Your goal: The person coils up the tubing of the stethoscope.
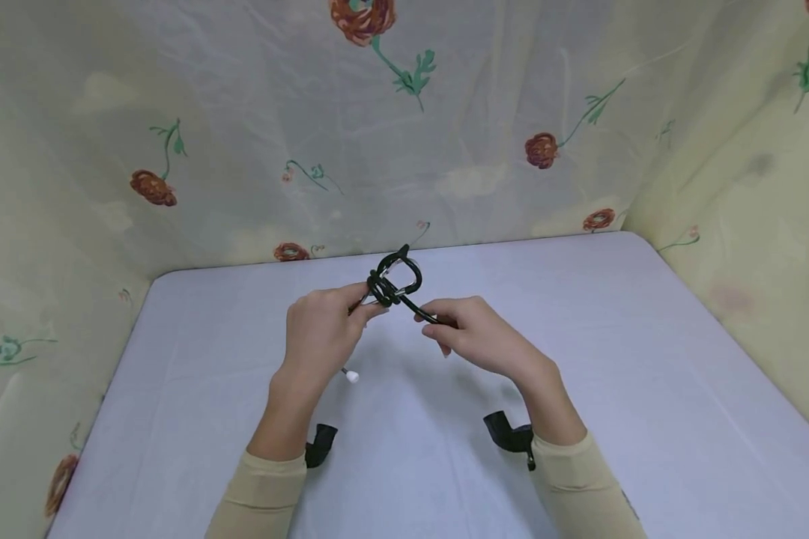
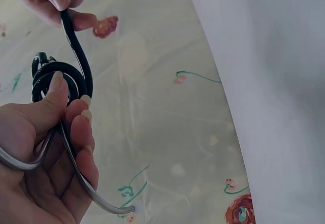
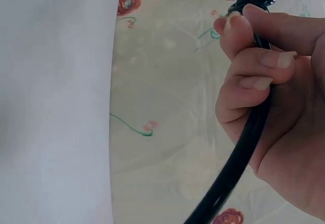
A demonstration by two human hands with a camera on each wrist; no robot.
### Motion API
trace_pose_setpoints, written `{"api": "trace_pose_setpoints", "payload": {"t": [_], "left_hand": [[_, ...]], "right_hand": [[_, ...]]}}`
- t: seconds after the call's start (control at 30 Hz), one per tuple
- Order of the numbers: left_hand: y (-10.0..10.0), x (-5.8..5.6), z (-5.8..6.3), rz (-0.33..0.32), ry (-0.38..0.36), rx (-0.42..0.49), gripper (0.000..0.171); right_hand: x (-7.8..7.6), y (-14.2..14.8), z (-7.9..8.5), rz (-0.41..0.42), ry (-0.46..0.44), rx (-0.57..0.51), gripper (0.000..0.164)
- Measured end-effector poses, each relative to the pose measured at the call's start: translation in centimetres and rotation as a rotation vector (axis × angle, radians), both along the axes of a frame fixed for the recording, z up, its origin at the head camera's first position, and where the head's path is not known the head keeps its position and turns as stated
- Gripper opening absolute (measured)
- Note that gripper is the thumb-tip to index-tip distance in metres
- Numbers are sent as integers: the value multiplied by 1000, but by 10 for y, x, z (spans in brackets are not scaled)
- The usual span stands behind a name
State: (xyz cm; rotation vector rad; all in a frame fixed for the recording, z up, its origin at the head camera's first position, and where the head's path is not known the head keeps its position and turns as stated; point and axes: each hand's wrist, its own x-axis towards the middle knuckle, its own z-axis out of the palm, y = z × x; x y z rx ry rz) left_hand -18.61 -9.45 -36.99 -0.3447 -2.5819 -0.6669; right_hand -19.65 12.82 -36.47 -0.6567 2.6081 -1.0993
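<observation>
A stethoscope (image 1: pixel 380 290) with its black tubing wound into a coil is held up over the table. My left hand (image 1: pixel 320 329) grips it where the coil meets the metal ear tubes (image 2: pixel 101 202), its thumb pressed on the wound tubing. One white ear tip (image 1: pixel 352 376) shows below that hand in the head view. My right hand (image 1: pixel 472 333) pinches a length of the tubing (image 3: pixel 241 155) to the right of the coil. In the right wrist view this length runs through the curled fingers and down past the palm. A loop of tubing stands above the coil.
A white-covered table (image 1: pixel 404 464) lies beneath both hands. Pale cloth (image 1: pixel 229 150) with printed flowers hangs behind it and at both sides. Black curved pieces show beside the left forearm (image 1: pixel 259 475) and the right forearm (image 1: pixel 580 479).
</observation>
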Motion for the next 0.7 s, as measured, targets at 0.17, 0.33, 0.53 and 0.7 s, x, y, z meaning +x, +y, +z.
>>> {"api": "trace_pose_setpoints", "payload": {"t": [0.17,0.33,0.53,0.7], "left_hand": [[2,0,-1,4,-16,1,16],[3,0,-3,9,-32,-14,17],[3,-1,-6,64,-37,-56,17],[3,-3,-8,77,-38,-71,18]], "right_hand": [[3,1,5,-7,-13,11,11],[4,2,7,-1,-48,16,6],[8,3,11,-3,-14,69,8],[12,6,17,19,-17,83,6]]}}
